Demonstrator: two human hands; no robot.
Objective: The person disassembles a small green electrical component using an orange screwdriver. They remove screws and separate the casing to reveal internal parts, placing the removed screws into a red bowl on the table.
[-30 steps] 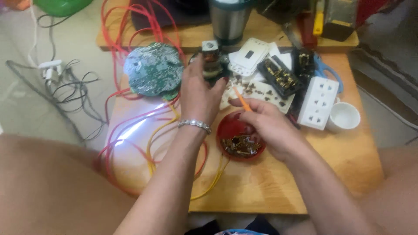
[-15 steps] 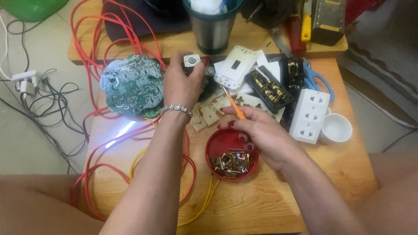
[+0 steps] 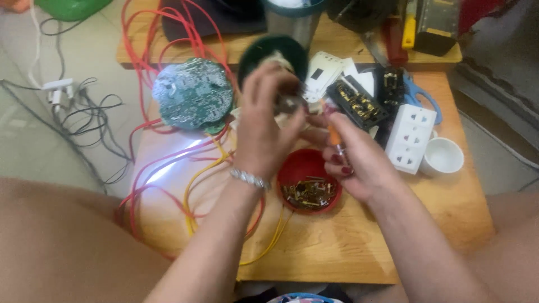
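At frame centre, the left hand (image 3: 264, 126) is gripping a small blurred part (image 3: 289, 104) in its fingers above the desk (image 3: 348, 247). The right hand (image 3: 359, 160) is clenching an orange screwdriver (image 3: 335, 137) just beside it, over the red bowl (image 3: 309, 182) of screws.

Single head view, looking steeply down, close over wooden table (image 3: 359, 247)

Left hand (image 3: 264, 126) raised, fingers curled closed | right hand (image 3: 353, 160) fisted, knuckles up | forearms converge mid-frame
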